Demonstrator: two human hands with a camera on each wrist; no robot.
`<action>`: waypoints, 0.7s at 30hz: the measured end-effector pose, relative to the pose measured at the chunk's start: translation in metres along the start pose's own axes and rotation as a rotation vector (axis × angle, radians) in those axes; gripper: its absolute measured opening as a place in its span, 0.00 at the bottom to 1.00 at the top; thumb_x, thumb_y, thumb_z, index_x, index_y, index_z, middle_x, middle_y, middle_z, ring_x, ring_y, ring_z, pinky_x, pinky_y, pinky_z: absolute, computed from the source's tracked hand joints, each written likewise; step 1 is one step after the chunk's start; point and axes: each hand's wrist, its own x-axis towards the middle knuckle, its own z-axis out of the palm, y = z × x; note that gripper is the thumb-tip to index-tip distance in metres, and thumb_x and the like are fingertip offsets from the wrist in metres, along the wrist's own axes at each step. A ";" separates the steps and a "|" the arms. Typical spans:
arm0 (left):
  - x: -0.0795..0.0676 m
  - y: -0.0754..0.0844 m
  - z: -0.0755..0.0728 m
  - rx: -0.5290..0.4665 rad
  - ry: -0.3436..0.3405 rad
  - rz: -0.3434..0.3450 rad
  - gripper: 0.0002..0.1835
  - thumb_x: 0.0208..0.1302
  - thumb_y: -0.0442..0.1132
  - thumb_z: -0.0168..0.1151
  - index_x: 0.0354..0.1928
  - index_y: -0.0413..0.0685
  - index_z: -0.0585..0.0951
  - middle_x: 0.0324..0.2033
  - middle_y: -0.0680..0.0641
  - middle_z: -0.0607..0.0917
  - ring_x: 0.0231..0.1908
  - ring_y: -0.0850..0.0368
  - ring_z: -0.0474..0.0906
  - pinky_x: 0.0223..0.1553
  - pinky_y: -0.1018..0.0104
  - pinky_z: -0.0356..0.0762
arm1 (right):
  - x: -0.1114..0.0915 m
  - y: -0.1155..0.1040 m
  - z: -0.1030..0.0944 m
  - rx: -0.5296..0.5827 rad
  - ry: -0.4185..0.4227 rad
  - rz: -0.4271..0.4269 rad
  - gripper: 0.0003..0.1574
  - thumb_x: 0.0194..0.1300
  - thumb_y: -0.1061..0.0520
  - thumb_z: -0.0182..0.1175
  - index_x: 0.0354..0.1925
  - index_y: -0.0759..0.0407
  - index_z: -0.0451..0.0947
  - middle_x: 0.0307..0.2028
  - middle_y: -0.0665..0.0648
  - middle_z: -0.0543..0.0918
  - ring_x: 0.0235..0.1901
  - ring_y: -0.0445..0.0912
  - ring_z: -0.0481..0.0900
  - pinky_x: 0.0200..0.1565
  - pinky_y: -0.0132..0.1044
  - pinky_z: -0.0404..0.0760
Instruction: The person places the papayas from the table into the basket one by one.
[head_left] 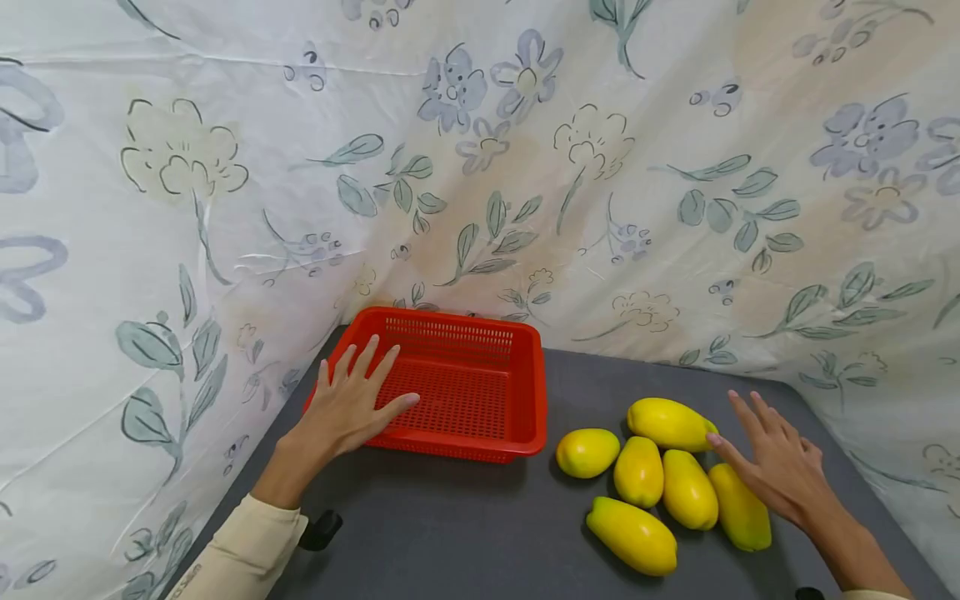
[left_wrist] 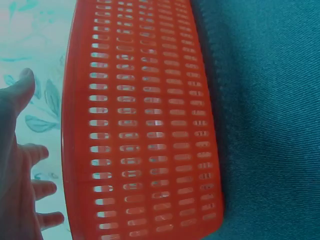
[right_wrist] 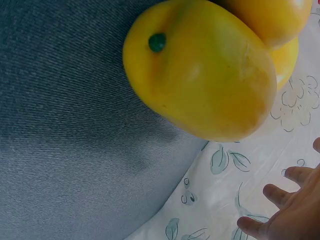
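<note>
While holding the left hand (head_left: 341, 410) and the right hand (head_left: 785, 469) well apart with fingers spread, grips nothing with either of the hands. Nearest, shows one papaya (head_left: 632, 536) lying alone, to the right of the red plastic basket (head_left: 529, 392) and closer in. Hovers with the right hand farther to the basket's right, beside five more papayas (head_left: 690, 490); cannot tell about contact at the thumb. Shows these bunched on their sides, probably for being too rounded to stand on end. Hovers with the left hand above the basket's near left corner, apparently without touching the rim. Has the basket flat on the gray tabletop (head_left: 420, 533), mouth up, likely for easy access from above, with the fruit to its right, perhaps to give each hand a separate side; shows no contents in the visible part. Beyond the basket, shows a flowered cloth (head_left: 465, 208), hung perhaps as a screen.
</note>
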 end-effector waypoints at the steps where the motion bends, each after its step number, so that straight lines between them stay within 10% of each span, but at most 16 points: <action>1: 0.000 0.000 0.000 -0.001 0.004 0.002 0.50 0.72 0.72 0.51 0.85 0.50 0.56 0.84 0.35 0.50 0.80 0.25 0.47 0.71 0.16 0.36 | 0.000 0.001 0.000 0.004 -0.004 -0.002 0.58 0.79 0.28 0.49 0.87 0.52 0.34 0.82 0.78 0.38 0.68 0.88 0.52 0.52 0.86 0.51; 21: -0.017 -0.003 0.019 0.009 0.113 0.034 0.43 0.71 0.70 0.56 0.79 0.54 0.70 0.76 0.38 0.71 0.73 0.30 0.65 0.72 0.25 0.56 | 0.010 0.018 0.004 0.016 -0.054 0.014 0.59 0.80 0.27 0.47 0.86 0.55 0.33 0.80 0.82 0.38 0.64 0.91 0.53 0.49 0.86 0.53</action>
